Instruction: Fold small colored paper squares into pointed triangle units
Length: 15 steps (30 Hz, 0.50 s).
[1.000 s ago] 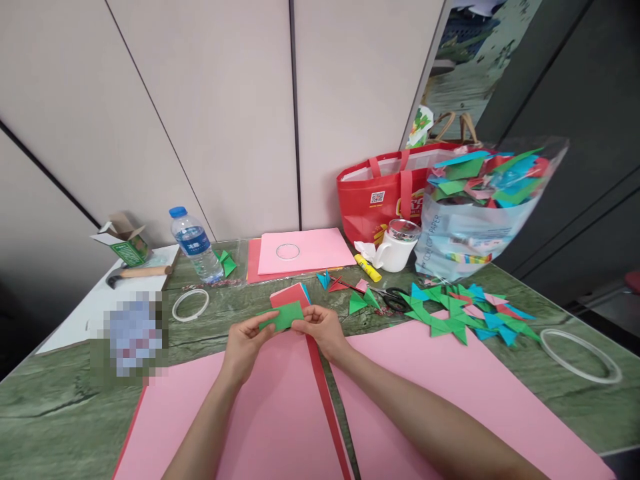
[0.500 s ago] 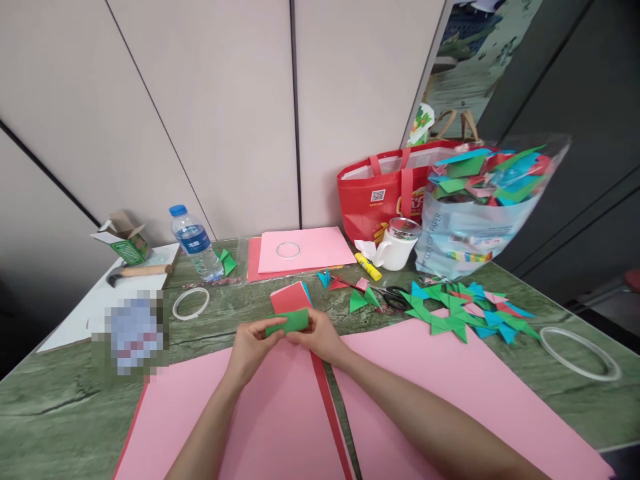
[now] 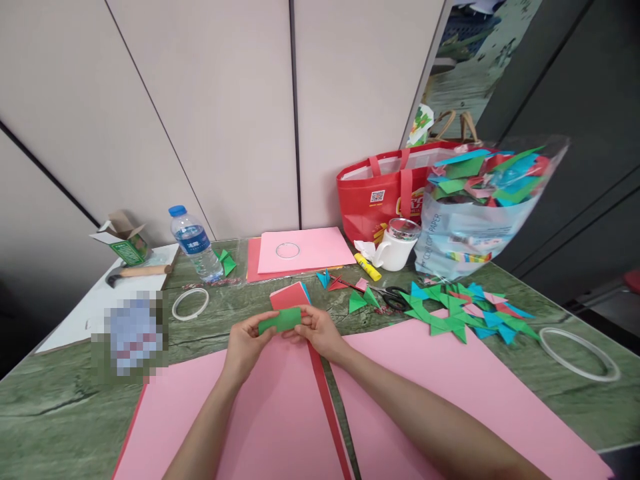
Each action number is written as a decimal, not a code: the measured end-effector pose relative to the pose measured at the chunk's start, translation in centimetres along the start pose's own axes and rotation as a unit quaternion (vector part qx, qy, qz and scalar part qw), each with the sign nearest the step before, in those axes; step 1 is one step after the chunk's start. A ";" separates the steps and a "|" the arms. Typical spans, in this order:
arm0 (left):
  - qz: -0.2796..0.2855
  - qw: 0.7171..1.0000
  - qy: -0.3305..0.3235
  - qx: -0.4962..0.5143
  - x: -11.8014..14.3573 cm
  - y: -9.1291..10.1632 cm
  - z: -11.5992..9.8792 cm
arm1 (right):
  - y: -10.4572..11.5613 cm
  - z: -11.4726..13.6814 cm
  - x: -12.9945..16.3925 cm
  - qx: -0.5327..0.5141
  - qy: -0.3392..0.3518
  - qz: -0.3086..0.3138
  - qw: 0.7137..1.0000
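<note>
A small green strip of paper (image 3: 281, 321), which looks folded, is held up level above the pink sheets. My left hand (image 3: 248, 340) pinches its left end between thumb and fingers. At the right end, my right hand (image 3: 320, 333) grips it with thumb and fingertips. Just behind the hands lies a small stack of red and blue paper (image 3: 291, 295). Beneath my forearms spread large pink sheets (image 3: 270, 413) with a red edge showing, and a second pink sheet (image 3: 430, 373) lies to the right.
Folded green, blue and pink paper pieces (image 3: 450, 310) lie right, near black-handled scissors (image 3: 396, 298). Behind stand a white mug (image 3: 397, 247), a glue stick (image 3: 367, 267), a red bag (image 3: 363, 210) and a clear bag of folded paper (image 3: 465, 227). Left are a bottle (image 3: 196, 247), tape (image 3: 191, 304) and a hammer (image 3: 140, 271).
The green paper has shifted slightly left and now shows a flatter face toward me. My right hand's fingers have moved on its right end.
</note>
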<state>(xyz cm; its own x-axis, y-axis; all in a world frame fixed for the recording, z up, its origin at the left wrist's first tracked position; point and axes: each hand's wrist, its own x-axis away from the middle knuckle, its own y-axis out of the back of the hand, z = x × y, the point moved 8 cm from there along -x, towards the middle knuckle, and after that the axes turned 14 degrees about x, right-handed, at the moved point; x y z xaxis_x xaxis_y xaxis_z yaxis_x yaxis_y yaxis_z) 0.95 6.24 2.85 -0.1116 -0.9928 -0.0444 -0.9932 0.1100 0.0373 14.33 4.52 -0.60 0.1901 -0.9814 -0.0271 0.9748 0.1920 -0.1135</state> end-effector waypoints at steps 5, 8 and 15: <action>-0.011 0.997 0.008 0.079 -0.2 0.2 0.4 | 0.0 0.3 -0.1 -0.012 0.023 -0.008 1.000; -0.008 0.994 0.015 0.107 -0.1 0.1 0.4 | 0.8 0.2 -0.2 -0.023 0.021 -0.052 0.998; 0.061 0.993 0.051 0.087 0.5 -1.5 0.0 | 1.3 0.3 -0.1 0.070 0.045 -0.086 0.993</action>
<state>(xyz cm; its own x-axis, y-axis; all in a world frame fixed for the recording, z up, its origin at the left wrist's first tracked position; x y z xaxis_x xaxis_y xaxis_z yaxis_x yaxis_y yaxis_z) 2.37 5.55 2.73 -0.2358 -0.9705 0.0508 -0.9642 0.2272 -0.1366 15.64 4.86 -0.47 0.0142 -0.9940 -0.1087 0.9998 0.0127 0.0144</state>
